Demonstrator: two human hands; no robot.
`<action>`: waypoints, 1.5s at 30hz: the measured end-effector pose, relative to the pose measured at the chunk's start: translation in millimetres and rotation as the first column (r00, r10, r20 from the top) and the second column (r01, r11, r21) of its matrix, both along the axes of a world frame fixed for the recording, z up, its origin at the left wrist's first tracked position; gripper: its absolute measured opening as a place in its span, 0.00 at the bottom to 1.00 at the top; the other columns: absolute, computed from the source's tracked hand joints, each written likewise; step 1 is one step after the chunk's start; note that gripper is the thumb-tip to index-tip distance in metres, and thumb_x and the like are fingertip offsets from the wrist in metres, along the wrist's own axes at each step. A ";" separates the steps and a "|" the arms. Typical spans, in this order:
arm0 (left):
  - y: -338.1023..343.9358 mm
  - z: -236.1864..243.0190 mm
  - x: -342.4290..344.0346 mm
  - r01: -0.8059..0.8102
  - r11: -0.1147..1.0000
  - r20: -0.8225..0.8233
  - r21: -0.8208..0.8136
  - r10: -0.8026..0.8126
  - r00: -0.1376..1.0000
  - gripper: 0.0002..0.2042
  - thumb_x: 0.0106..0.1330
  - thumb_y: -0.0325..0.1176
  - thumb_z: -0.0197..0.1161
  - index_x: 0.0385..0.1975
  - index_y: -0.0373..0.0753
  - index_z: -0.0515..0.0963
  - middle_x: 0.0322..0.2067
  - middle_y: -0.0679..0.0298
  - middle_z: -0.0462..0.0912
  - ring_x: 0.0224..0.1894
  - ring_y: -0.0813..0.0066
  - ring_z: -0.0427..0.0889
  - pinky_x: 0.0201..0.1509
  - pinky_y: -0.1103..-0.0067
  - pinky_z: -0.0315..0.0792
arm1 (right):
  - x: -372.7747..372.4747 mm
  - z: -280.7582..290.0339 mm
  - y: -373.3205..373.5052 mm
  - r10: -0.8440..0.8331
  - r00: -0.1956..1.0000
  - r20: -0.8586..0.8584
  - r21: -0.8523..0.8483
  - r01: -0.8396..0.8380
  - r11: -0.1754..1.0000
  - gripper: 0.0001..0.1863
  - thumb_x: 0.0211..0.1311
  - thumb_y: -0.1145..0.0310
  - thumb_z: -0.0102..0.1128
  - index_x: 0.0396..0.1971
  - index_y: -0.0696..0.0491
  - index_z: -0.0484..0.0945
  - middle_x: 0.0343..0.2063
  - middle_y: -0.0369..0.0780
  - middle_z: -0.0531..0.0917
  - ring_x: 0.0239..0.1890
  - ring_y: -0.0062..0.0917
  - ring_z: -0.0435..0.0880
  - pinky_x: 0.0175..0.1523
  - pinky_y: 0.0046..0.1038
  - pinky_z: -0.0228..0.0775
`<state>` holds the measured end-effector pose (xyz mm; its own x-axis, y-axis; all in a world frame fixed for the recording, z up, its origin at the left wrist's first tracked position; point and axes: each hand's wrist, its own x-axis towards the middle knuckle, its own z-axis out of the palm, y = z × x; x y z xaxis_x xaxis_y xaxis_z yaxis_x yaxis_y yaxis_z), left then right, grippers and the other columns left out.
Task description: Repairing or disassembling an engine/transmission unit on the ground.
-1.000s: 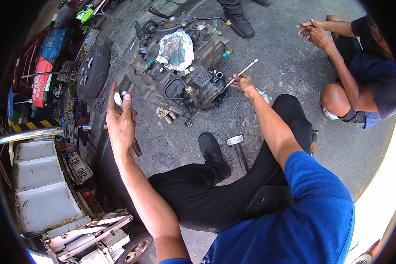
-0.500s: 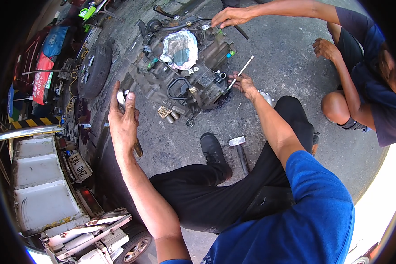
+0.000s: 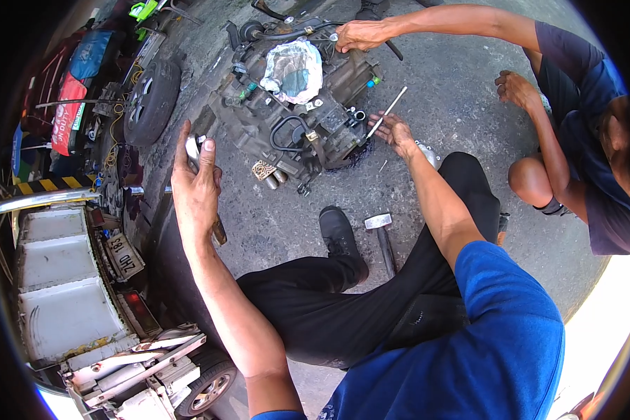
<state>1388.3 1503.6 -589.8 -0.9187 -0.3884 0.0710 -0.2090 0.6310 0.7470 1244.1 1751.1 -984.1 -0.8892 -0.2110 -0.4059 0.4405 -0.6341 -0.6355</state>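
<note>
My left hand (image 3: 198, 175) is closed on a metal tool (image 3: 219, 228) with a shiny upper part and a brownish lower end, left of the greasy gearbox (image 3: 339, 80). My right hand (image 3: 392, 129) grips a thin pale rod (image 3: 399, 96), its lower end at the housing's right side, near a dark pipe opening. Crumpled foil (image 3: 272, 63) lines a round area on top of the housing. A co-worker's hand (image 3: 357, 35) reaches onto the back of the housing. A sledgehammer (image 3: 383, 241) lies on the concrete by my boot (image 3: 336, 234).
A crouching co-worker (image 3: 595, 126) is at the right, and another person's shoe (image 3: 371, 10) at the back. A loose wheel (image 3: 147, 101) lies at left beside yellow cable and vehicle parts. A white vehicle rear (image 3: 63, 280) fills the lower left. Small metal parts (image 3: 427, 154) lie near my knee.
The co-worker has leaned forward, reaching an arm across to the top of the gearbox, where the hand has settled lower. My hands stay in nearly the same places with the same items.
</note>
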 end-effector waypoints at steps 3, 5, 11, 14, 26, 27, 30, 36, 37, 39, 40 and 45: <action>-0.8 -0.4 -0.4 -0.002 1.000 0.002 0.010 0.002 1.000 0.30 0.70 0.43 0.59 0.68 0.39 0.60 0.17 0.74 0.62 0.18 0.88 0.59 0.19 0.85 0.54 | -1.6 -3.2 2.8 -0.015 0.999 -0.031 -0.049 0.014 0.999 0.12 0.65 0.70 0.58 0.46 0.53 0.71 0.44 0.42 0.83 0.48 0.31 0.83 0.54 0.33 0.74; -1.0 -1.2 -0.7 0.002 1.000 0.001 0.017 -0.002 1.000 0.30 0.70 0.43 0.59 0.68 0.39 0.60 0.17 0.74 0.62 0.18 0.88 0.59 0.19 0.85 0.54 | -5.0 -3.5 3.3 -0.005 0.999 0.047 0.130 -0.001 0.991 0.12 0.65 0.70 0.58 0.46 0.54 0.70 0.46 0.45 0.82 0.47 0.32 0.83 0.53 0.34 0.74; -0.3 -5.7 -4.8 0.011 0.999 0.012 -0.034 -0.011 1.000 0.29 0.70 0.45 0.58 0.67 0.41 0.62 0.18 0.75 0.63 0.18 0.89 0.60 0.19 0.87 0.54 | -4.1 1.1 0.6 -0.084 0.992 0.091 0.371 0.044 0.928 0.16 0.62 0.70 0.62 0.44 0.63 0.70 0.40 0.50 0.82 0.42 0.35 0.85 0.43 0.33 0.81; -0.8 -7.9 -4.8 0.024 1.000 0.010 0.006 -0.024 1.000 0.28 0.70 0.44 0.58 0.67 0.41 0.62 0.18 0.75 0.63 0.19 0.89 0.60 0.19 0.87 0.54 | -1.1 2.0 2.7 -0.055 0.996 0.064 0.015 0.054 0.998 0.16 0.61 0.69 0.63 0.41 0.65 0.71 0.36 0.49 0.83 0.38 0.33 0.85 0.39 0.31 0.83; 4.3 -15.2 -9.5 0.094 0.976 0.128 -0.199 -0.070 0.989 0.13 0.67 0.35 0.61 0.47 0.37 0.80 0.16 0.78 0.64 0.16 0.89 0.58 0.18 0.84 0.52 | 4.8 25.9 9.2 -0.314 0.941 0.124 0.318 0.262 0.911 0.09 0.70 0.65 0.52 0.41 0.56 0.70 0.31 0.42 0.80 0.34 0.33 0.85 0.39 0.33 0.81; 8.7 -19.3 -11.3 0.120 0.976 0.132 -0.182 -0.097 0.986 0.13 0.67 0.34 0.60 0.48 0.38 0.80 0.16 0.77 0.64 0.17 0.89 0.59 0.19 0.84 0.53 | 11.4 39.8 9.0 -0.329 0.935 0.133 0.241 0.291 0.926 0.08 0.71 0.65 0.50 0.40 0.54 0.69 0.27 0.39 0.77 0.30 0.30 0.82 0.36 0.32 0.80; 27.3 -33.1 -16.4 0.165 0.986 0.188 -0.011 -0.160 0.969 0.14 0.69 0.35 0.57 0.52 0.41 0.79 0.19 0.68 0.77 0.23 0.83 0.75 0.27 0.82 0.67 | 47.3 95.5 -6.7 -0.287 0.956 0.056 0.157 0.275 0.948 0.09 0.71 0.64 0.50 0.41 0.54 0.71 0.24 0.38 0.76 0.24 0.27 0.79 0.30 0.31 0.78; 63.7 -46.1 -37.3 0.264 0.963 0.069 -0.046 -0.261 0.963 0.23 0.70 0.45 0.56 0.56 0.33 0.70 0.28 0.53 0.83 0.30 0.67 0.85 0.37 0.71 0.75 | 141.5 222.9 -45.4 0.410 0.855 -0.318 0.018 -0.427 0.904 0.13 0.74 0.59 0.46 0.39 0.52 0.74 0.21 0.30 0.67 0.18 0.12 0.63 0.20 0.17 0.56; 68.1 -48.6 -35.9 0.256 0.920 -0.030 0.295 -0.259 0.965 0.23 0.71 0.45 0.55 0.53 0.30 0.70 0.26 0.56 0.82 0.26 0.71 0.84 0.28 0.75 0.73 | 147.9 238.0 -55.6 0.416 0.856 -0.307 -0.028 -0.445 0.895 0.13 0.74 0.58 0.46 0.38 0.52 0.74 0.21 0.30 0.67 0.18 0.12 0.62 0.20 0.17 0.55; 60.2 -46.0 -38.1 0.160 0.912 -0.018 0.378 -0.166 0.986 0.15 0.71 0.43 0.56 0.39 0.33 0.72 0.20 0.64 0.77 0.17 0.79 0.75 0.18 0.80 0.67 | 154.8 258.4 -71.2 0.432 0.841 -0.327 -0.050 -0.472 0.880 0.14 0.74 0.57 0.46 0.35 0.52 0.72 0.20 0.29 0.67 0.18 0.11 0.61 0.21 0.17 0.54; 55.6 -46.4 -38.9 0.088 0.922 0.002 0.376 -0.096 0.995 0.14 0.72 0.42 0.56 0.35 0.34 0.72 0.19 0.66 0.75 0.15 0.81 0.72 0.17 0.80 0.65 | 155.2 264.3 -77.2 0.481 0.828 -0.288 0.006 -0.501 0.866 0.15 0.74 0.56 0.46 0.33 0.51 0.72 0.21 0.28 0.67 0.17 0.12 0.60 0.22 0.18 0.54; 23.9 -48.7 -40.7 -0.111 0.950 -0.238 0.290 0.185 0.953 0.17 0.71 0.44 0.56 0.30 0.34 0.72 0.19 0.66 0.73 0.16 0.82 0.70 0.18 0.83 0.65 | 168.4 271.2 -94.0 0.502 0.732 -0.460 0.411 -0.326 0.851 0.30 0.73 0.47 0.41 0.23 0.60 0.71 0.15 0.44 0.73 0.20 0.31 0.75 0.30 0.37 0.65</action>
